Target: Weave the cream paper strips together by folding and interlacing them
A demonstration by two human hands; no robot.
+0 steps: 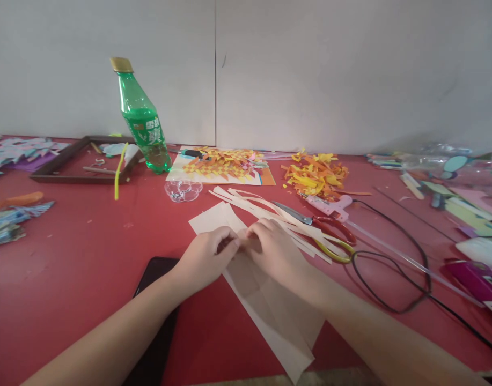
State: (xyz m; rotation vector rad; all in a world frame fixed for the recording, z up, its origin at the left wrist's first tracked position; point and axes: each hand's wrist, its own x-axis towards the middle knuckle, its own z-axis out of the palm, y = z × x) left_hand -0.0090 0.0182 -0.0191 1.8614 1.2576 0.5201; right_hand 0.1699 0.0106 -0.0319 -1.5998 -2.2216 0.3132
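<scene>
A long sheet of cream paper with a lengthwise crease lies slantwise on the red table. My left hand pinches it near its upper part, thumb and fingertips together. Close beside it, almost touching, my right hand also grips the paper with bent fingers. Whatever lies right under the fingertips is hidden. Cut cream paper strips spread behind the right hand. Scissors with red and yellow handles rest on these strips. Under my left forearm is a black phone-like slab, partly covered.
A green soda bottle stands at the back left beside a dark wooden frame. Behind the hands are a clear flower-shaped dish, a woven paper piece and orange-yellow scraps. A pink glue gun trails a looping black cord.
</scene>
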